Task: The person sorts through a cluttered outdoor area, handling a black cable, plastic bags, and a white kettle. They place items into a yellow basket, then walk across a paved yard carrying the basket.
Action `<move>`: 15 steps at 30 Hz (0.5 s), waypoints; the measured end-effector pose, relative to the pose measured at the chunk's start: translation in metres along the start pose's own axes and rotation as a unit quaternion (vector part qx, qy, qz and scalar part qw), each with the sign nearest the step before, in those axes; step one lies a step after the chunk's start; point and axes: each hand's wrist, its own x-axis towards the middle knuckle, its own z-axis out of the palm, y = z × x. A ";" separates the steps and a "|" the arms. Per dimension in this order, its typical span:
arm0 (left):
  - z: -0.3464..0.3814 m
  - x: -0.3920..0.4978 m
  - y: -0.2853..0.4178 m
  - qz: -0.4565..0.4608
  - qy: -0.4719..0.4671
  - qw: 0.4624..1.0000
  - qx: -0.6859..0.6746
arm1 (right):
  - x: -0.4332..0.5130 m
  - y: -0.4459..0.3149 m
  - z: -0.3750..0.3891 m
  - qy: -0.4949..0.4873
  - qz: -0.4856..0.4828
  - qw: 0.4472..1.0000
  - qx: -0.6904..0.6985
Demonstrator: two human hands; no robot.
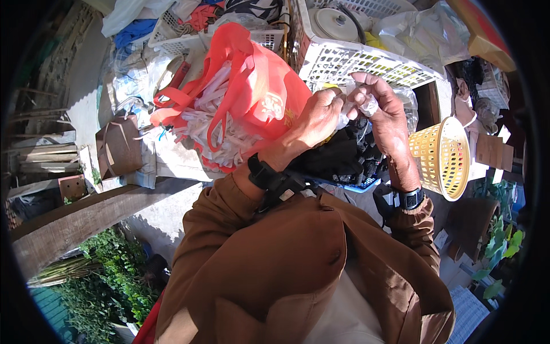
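My left hand [320,114] is closed on a crumpled piece of thin white plastic [369,105]. My right hand [386,122] grips the same plastic between thumb and fingers, with the other fingers raised. Left of my hands, a red fabric bag [279,77] lies tipped on its side, its handles loose. A heap of white plastic strips or folded bags [232,137] spills from its mouth. Beneath my wrists, dark lumps and black cloth-like material [339,152] sit in a blue tray [365,185], partly hidden by my left arm.
A white plastic crate [356,62] holding a lidded pot [336,23] stands beyond my hands. A yellow perforated basket [442,159] leans by my right forearm. At left are a brown box [119,146] and a wooden beam [99,210]. Leafy plants [107,275] grow lower left.
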 end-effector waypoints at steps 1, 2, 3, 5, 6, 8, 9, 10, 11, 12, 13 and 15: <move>-0.002 0.000 -0.001 -0.008 0.016 0.998 -0.059 | 0.000 -0.001 0.000 0.013 -0.013 1.000 -0.016; -0.006 0.001 -0.001 -0.045 0.021 0.994 -0.096 | 0.001 -0.002 -0.001 0.016 -0.006 1.000 -0.013; -0.009 0.000 0.000 -0.085 0.026 0.987 -0.131 | 0.001 -0.003 -0.003 0.018 0.000 1.000 -0.010; -0.010 0.000 0.004 -0.055 0.000 0.994 -0.099 | 0.001 -0.004 -0.006 -0.041 -0.005 0.996 -0.080; -0.008 -0.001 0.008 -0.036 -0.043 0.994 -0.097 | 0.002 -0.004 -0.007 -0.070 -0.040 0.984 -0.162; -0.005 -0.002 0.015 -0.078 -0.102 0.991 -0.040 | 0.009 -0.002 -0.008 -0.099 -0.098 0.951 -0.276; -0.004 -0.003 0.017 -0.067 -0.119 0.990 -0.024 | 0.013 -0.002 -0.008 -0.079 -0.066 0.953 -0.285; -0.007 -0.005 0.019 -0.016 -0.141 0.990 -0.002 | 0.018 -0.003 -0.009 -0.067 -0.044 0.956 -0.282; -0.008 -0.007 0.020 0.020 -0.157 0.987 0.028 | 0.021 -0.003 -0.009 -0.044 -0.009 0.954 -0.296; -0.009 -0.006 0.019 0.005 -0.178 0.980 0.085 | 0.024 -0.005 -0.008 -0.033 0.003 0.940 -0.339; -0.009 -0.006 0.017 0.017 -0.162 0.977 0.137 | 0.027 -0.007 -0.008 -0.068 -0.078 0.895 -0.434; -0.001 -0.007 0.011 0.104 -0.100 0.978 0.148 | 0.022 -0.010 -0.004 -0.091 -0.082 0.893 -0.434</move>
